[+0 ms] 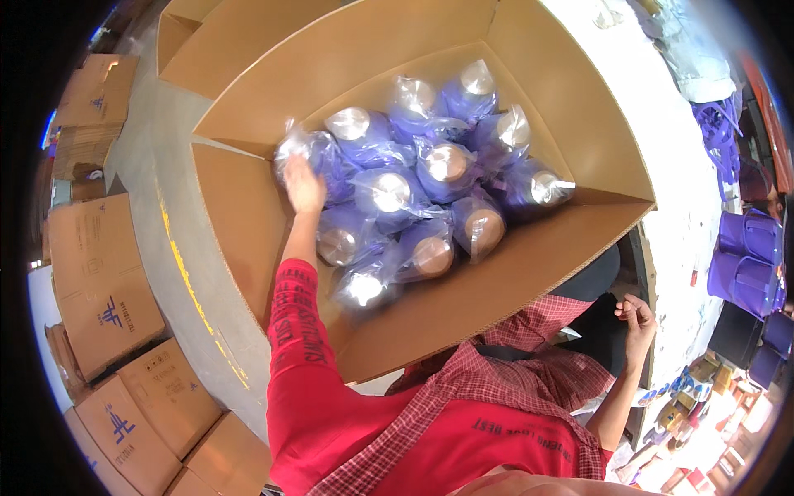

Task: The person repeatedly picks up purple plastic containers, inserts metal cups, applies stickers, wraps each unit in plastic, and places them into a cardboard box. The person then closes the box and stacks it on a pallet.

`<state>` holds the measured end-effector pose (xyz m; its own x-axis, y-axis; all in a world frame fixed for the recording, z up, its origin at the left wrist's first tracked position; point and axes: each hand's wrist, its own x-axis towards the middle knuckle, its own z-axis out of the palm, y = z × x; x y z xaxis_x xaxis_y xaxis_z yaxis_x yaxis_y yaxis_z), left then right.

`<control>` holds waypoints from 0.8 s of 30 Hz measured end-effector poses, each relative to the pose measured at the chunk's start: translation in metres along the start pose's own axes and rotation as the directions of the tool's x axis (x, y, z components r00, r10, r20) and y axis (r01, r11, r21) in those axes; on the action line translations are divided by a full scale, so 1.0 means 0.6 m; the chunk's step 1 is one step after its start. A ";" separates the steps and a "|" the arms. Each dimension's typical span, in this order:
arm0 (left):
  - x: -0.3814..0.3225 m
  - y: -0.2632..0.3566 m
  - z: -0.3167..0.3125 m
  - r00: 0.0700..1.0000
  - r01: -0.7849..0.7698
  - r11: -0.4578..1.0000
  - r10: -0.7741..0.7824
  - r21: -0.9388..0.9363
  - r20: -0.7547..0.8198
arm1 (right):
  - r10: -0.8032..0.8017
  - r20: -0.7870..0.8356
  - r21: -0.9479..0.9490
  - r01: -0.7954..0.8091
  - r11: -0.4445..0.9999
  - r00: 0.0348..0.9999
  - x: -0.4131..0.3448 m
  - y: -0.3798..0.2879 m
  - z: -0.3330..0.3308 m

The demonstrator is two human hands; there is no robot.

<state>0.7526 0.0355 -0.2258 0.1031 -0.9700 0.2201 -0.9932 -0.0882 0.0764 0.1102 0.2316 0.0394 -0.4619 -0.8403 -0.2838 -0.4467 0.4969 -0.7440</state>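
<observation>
My left hand [304, 183] reaches into a large cardboard box [533, 239] and rests, fingers extended, against a bagged purple item [335, 164] at the box's left side. Its fingertips are blurred. Several more purple items with round, shiny metal-looking ends, each wrapped in clear plastic, stand close together inside; among them are one in the middle [446, 162] and one at the right [546, 188]. Outside the box, beside the table edge, my right hand [637, 317] has loosely curled fingers and no visible object in them.
Printed cartons [105, 291] line the left side, beyond a floor strip with a yellow line [180, 260]. Another open cardboard box [242, 37] stands behind. On the right, a white worktable [676, 248] bears purple buckets [744, 266] and purple straps [713, 136].
</observation>
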 end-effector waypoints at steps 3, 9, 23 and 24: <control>0.016 0.008 0.049 0.891 -0.452 0.890 0.454 -0.055 0.023 | -0.113 0.110 -0.067 0.121 0.990 0.987 -0.006 -0.014 0.002; -0.010 0.027 0.188 0.609 -0.564 0.790 0.203 0.238 0.767 | -0.086 0.136 -0.287 0.122 0.950 0.987 -0.002 -0.021 -0.029; 0.043 0.050 0.320 0.429 -0.468 0.826 -0.100 0.315 0.898 | -0.011 0.196 -0.441 0.098 0.892 0.980 0.006 -0.008 0.003; 0.038 0.061 0.316 0.438 -0.458 0.839 -0.075 0.294 0.896 | 0.004 0.202 -0.449 0.089 0.889 0.979 0.005 -0.007 0.003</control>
<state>0.7085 -0.0329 -0.4021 0.0701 -0.6208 -0.7808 -0.8965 0.3041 -0.3223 0.1120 0.2268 0.0408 -0.2996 -0.8648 -0.4029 -0.7822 0.4645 -0.4152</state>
